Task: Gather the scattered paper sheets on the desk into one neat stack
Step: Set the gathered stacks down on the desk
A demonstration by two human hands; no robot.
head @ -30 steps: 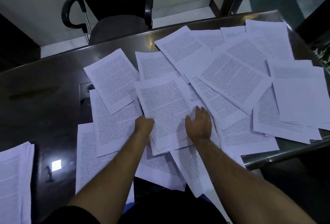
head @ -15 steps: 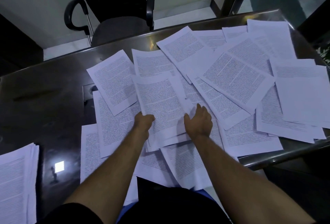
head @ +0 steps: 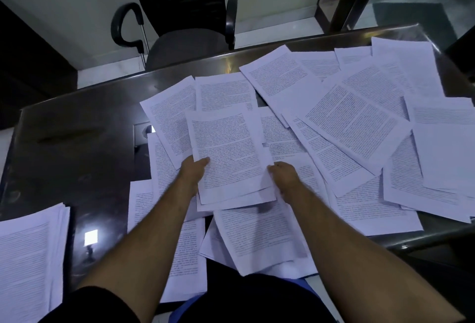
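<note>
Several printed white sheets (head: 354, 122) lie scattered and overlapping across the middle and right of the dark desk (head: 77, 137). I hold a small bundle of sheets (head: 228, 153) lifted slightly above the pile at the centre. My left hand (head: 194, 169) grips the bundle's left edge, thumb on top. My right hand (head: 284, 176) grips its right edge, fingers under the paper. A gathered stack of sheets (head: 28, 258) sits at the desk's near left corner. More loose sheets (head: 257, 240) lie under my forearms and hang over the near edge.
A black office chair (head: 180, 39) stands behind the desk's far edge. A small cable port (head: 142, 129) is set into the desk left of the sheets. Bare dark desk surface stretches between the scattered sheets and the left stack.
Both hands went from resting flat on the sheets to gripping a few of them by the side edges. The bundle has risen off the pile and shifted slightly away from me.
</note>
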